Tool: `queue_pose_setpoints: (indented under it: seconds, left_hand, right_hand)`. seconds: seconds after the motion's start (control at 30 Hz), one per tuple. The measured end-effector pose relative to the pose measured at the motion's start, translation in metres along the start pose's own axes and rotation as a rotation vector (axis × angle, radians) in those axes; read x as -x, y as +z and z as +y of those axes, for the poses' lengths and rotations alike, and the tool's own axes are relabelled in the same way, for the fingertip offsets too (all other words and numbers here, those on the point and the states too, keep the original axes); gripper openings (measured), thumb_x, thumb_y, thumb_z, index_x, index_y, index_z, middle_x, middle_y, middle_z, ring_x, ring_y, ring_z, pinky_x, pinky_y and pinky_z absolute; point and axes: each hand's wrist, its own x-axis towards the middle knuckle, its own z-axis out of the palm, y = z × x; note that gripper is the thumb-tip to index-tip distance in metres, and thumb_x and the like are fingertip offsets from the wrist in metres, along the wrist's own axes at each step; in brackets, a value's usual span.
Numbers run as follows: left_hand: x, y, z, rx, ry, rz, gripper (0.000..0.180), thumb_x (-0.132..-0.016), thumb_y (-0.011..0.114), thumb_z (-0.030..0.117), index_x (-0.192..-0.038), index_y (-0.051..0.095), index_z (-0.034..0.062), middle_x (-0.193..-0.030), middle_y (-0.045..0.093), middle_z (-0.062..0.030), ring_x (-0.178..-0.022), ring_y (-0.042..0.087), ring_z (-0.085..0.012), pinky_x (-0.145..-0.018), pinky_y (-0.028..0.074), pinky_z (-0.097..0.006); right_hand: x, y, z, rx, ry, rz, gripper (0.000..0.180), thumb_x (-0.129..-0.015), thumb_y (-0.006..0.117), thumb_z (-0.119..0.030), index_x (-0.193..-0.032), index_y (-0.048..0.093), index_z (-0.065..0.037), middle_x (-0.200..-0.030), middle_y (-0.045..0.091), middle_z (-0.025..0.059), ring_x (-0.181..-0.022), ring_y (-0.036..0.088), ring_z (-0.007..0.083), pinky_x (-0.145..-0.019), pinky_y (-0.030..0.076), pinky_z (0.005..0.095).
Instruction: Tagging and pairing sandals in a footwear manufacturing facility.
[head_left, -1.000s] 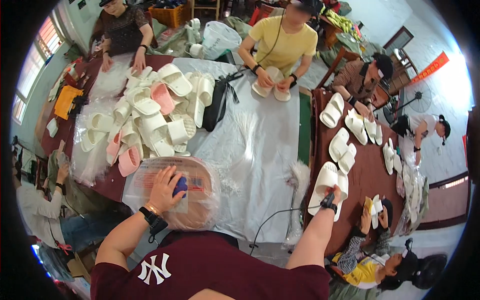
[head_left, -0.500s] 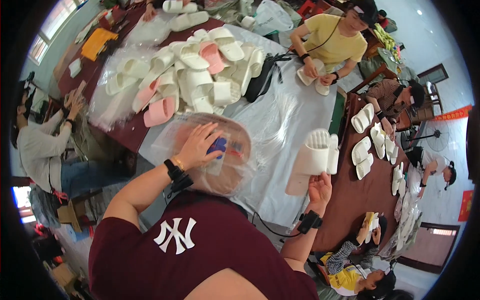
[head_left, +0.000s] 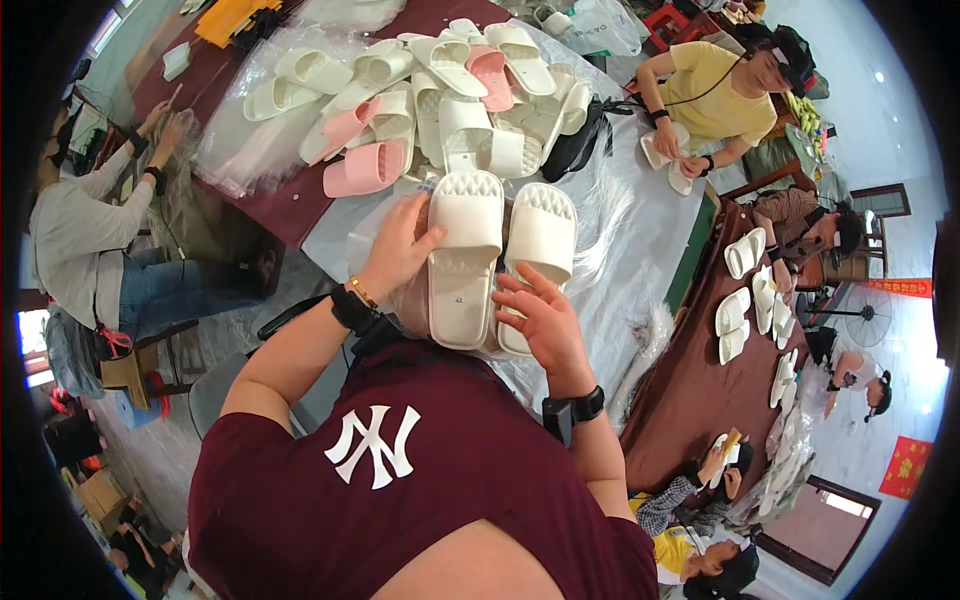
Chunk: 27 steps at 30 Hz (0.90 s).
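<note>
In front of me a pair of cream-white slippers is side by side, soles down and toe straps away from me. My left hand (head_left: 402, 245) grips the left slipper (head_left: 460, 295) by its outer side, thumb against the strap. Over the insole of the right slipper (head_left: 541, 235) is my right hand (head_left: 547, 325), its fingers loosely apart; whether they touch it I cannot tell. Under and beside the pair, partly hidden, is a clear plastic bag (head_left: 408, 303).
Beyond the pair is a heap of white slippers (head_left: 465, 125) with some pink slippers (head_left: 365, 170). A black bag (head_left: 582, 140) sits right of the heap. More pairs (head_left: 733, 313) line the brown table (head_left: 665, 410) at right. Co-workers sit around, one in yellow (head_left: 725, 95).
The white slippers have come from the right to in front of me, over the plastic bag. My left hand has moved from the bag to the left slipper; my right hand's fingers have spread.
</note>
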Motion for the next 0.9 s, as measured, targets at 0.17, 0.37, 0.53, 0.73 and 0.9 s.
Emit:
queue_pose_setpoints:
  seconds: [0.17,0.37,0.53,0.73,0.9]
  left_hand:
    - [0.006,-0.005,-0.009,-0.098,0.146,0.061,0.066,-0.086,0.063,0.036,-0.133,0.042,-0.0056,-0.128,0.048,-0.0237,-0.12,0.045,-0.0382,-0.102,0.036,-0.043]
    - [-0.001,-0.002,0.012,-0.114,0.187,-0.05,0.061,-0.085,0.064,0.034,-0.13,0.047,-0.0035,-0.133,0.046,-0.0223,-0.124,0.043,-0.0377,-0.105,0.034,-0.042]
    - [-0.013,-0.003,0.012,-0.144,0.186,-0.048,0.059,-0.083,0.066,0.041,-0.123,0.055,-0.0011,-0.128,0.05,-0.0202,-0.118,0.047,-0.0377,-0.1,0.038,-0.044]
    - [-0.031,0.01,0.039,-0.287,0.313,-0.051,0.061,-0.082,0.066,0.041,-0.128,0.053,0.0033,-0.132,0.049,-0.0178,-0.122,0.045,-0.0343,-0.103,0.034,-0.043]
    - [-0.039,0.038,0.04,-0.428,0.492,-0.19,0.067,-0.084,0.057,0.057,-0.13,0.052,0.0079,-0.134,0.05,-0.0162,-0.126,0.043,-0.0344,-0.106,0.028,-0.051]
  right_hand:
    - [-0.025,-0.044,0.011,0.735,-0.481,0.311,0.049,-0.088,0.058,-0.008,-0.134,0.045,0.001,-0.125,0.053,0.013,-0.099,0.056,0.0219,-0.081,0.047,0.0273]
    - [-0.049,-0.064,0.029,0.733,-0.552,0.364,0.059,-0.085,0.063,-0.014,-0.137,0.04,0.003,-0.13,0.049,0.0182,-0.115,0.051,0.0247,-0.085,0.05,0.0345]
    - [-0.046,-0.086,0.023,0.573,-0.457,0.405,0.041,-0.087,0.061,-0.013,-0.125,0.055,0.002,-0.109,0.062,0.0071,-0.093,0.059,0.0148,-0.073,0.05,0.028]
    - [-0.078,-0.224,0.055,0.402,-0.261,0.783,0.028,-0.085,0.059,-0.011,-0.109,0.064,0.001,-0.09,0.064,0.0024,-0.079,0.058,0.0108,-0.064,0.048,0.0267]
    - [-0.103,-0.264,0.104,0.548,-0.082,0.73,0.032,-0.082,0.06,-0.014,-0.111,0.065,-0.001,-0.088,0.063,0.0022,-0.076,0.058,0.0123,-0.061,0.049,0.0285]
